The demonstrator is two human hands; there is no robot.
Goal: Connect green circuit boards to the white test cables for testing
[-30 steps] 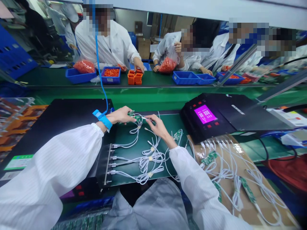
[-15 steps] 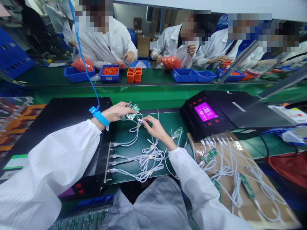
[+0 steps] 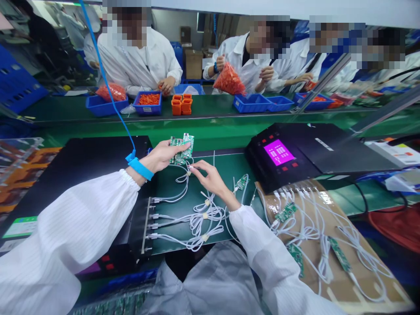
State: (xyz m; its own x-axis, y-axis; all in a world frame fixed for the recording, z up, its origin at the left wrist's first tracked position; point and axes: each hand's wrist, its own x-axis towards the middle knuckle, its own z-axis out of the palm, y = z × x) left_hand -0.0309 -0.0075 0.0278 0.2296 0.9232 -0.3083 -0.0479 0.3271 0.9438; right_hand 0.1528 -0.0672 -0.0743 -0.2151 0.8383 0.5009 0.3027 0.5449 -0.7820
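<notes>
My left hand (image 3: 164,156), with a blue wrist strap (image 3: 140,168), grips several green circuit boards (image 3: 187,151) held together above the green mat (image 3: 173,175). Just below them, the thumb and fingertips of my right hand (image 3: 211,178) pinch the end of a white cable (image 3: 187,189). Its plug is mostly covered by my fingers, and I cannot tell whether it touches a board. That cable runs down to a port on the black box (image 3: 98,151) at left. More white cables, tied in coils (image 3: 206,218), lie under my right wrist.
At right, a black tester (image 3: 262,168) with a lit magenta screen feeds white cables across a cardboard sheet (image 3: 308,288), with circuit boards attached. Beyond the green ledge, co-workers in white coats handle orange parts around blue bins (image 3: 251,103). A blue cord (image 3: 110,92) hangs to my strap.
The boards in my left hand have tilted more upright, showing their faces. My right hand has shifted slightly left, still pinching the cable. Across the ledge, a co-worker has lifted a bag of orange parts.
</notes>
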